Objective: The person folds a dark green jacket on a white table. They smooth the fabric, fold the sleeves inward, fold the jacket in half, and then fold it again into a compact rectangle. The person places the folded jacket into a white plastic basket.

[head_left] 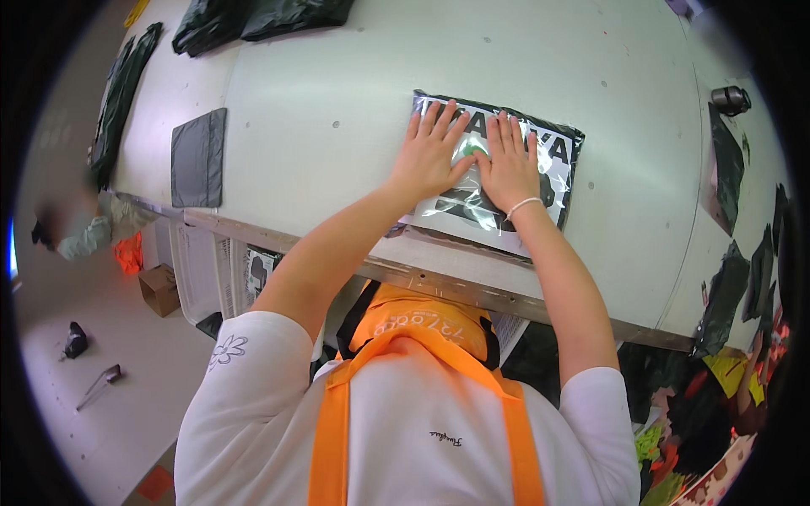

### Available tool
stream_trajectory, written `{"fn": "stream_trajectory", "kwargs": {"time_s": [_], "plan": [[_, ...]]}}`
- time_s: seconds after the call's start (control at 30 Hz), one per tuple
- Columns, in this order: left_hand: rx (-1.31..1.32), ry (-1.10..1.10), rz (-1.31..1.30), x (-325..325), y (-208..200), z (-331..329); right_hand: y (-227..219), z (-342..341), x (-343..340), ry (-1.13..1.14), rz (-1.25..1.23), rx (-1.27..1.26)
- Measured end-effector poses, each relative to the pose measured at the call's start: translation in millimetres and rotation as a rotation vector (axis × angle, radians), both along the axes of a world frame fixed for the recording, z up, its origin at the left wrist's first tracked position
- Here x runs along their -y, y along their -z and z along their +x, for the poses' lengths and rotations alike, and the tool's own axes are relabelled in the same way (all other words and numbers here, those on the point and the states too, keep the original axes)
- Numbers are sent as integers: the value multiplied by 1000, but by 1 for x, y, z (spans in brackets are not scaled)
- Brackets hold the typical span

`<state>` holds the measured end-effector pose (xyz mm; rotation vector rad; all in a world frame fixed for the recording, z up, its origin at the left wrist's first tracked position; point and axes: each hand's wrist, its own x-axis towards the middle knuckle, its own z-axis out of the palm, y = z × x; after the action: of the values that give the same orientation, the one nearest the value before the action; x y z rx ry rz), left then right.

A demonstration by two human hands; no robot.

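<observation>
A clear, shiny plastic package [462, 224] lies flat on the pale table near its front edge. Through the film show a printed white sheet with dark lettering and a green mark, with black material around its edges. My left hand [429, 160] rests palm down on the package's left half, fingers spread. On the right half, my right hand [510, 173], with a pale bracelet at the wrist, presses flat with fingers stretched out. The two thumbs nearly meet in the middle. Both palms hide part of the print, and neither hand grips anything.
A folded dark pouch [199, 158] lies left on the table [337, 160]. Black bags [270, 17] sit at the far left. A metal bottle [731, 101] stands at the right rim. Below the table edge is a white crate [196, 266]. A person [84, 223] is at far left.
</observation>
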<state>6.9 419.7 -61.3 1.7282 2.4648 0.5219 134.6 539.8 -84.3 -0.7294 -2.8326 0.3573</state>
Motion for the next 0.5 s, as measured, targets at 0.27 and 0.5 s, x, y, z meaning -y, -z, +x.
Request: {"fn": "stream_trajectory", "kwargs": {"time_s": [0.27,0.5], "plan": [[64,-153,41,40,9,12,14,104,-34,211,-503,-279],[462,-504,176,115,9,51,1,124,34,490,-713,-254]]}}
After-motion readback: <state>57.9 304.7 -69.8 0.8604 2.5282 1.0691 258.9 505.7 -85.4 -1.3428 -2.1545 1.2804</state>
